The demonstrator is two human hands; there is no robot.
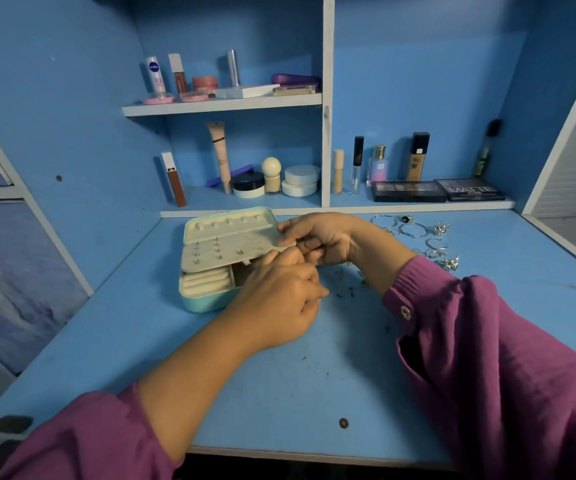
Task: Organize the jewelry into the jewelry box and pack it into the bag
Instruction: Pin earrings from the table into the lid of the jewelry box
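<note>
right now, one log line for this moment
stage: loading earrings | jewelry box: open | left hand, right hand: at earring panel | loose jewelry: on desk

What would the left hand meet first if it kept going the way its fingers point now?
Probably the right hand: the left hand points up and right, fingertips already at the right hand's fingers over the open jewelry box. Depth is unclear; contact can't be confirmed.

Worktop (pixel 297 375): blue, dark specks. Jewelry box (pixel 207 299): pale turquoise shell, cream lining. Sleeves (pixel 504 358): magenta-purple, plain. Loose jewelry (pixel 418 233): silver. Shelf edges (pixel 222 107): white. Palettes (pixel 438 190): black. Foundation bottle (pixel 417 157): tan, black cap.
</note>
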